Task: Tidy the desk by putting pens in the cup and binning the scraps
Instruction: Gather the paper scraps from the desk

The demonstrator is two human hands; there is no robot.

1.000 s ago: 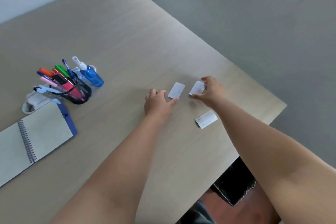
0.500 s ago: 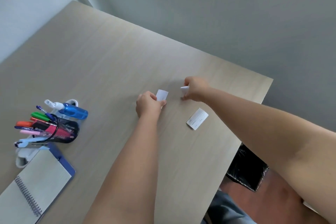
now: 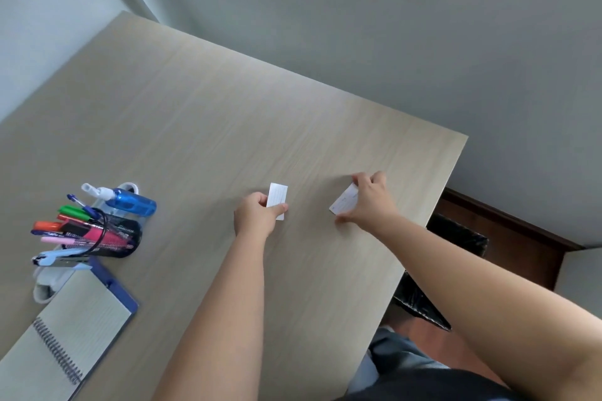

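My left hand (image 3: 257, 216) pinches a small white paper scrap (image 3: 277, 199) between thumb and fingers, just above the desk's middle. My right hand (image 3: 369, 202) is closed on a second white scrap (image 3: 342, 205), which is tilted up off the desk near the right edge. No other loose scrap shows on the desk. A black mesh pen cup (image 3: 115, 238) stands at the far left, with several coloured pens and markers (image 3: 73, 213) in it. A black-lined bin (image 3: 456, 234) sits on the floor, under the desk's right edge.
A blue spray bottle (image 3: 133, 203) lies behind the cup. A spiral notebook (image 3: 65, 329) lies open at the lower left, with a white object (image 3: 45, 283) and a light-blue stapler (image 3: 58, 259) beside it. The wooden desk (image 3: 211, 124) ends just right of my right hand.
My right hand has moved from the far scrap to the one nearer the desk edge and tilted it up. My left hand has lifted its scrap. The camera has swung right.
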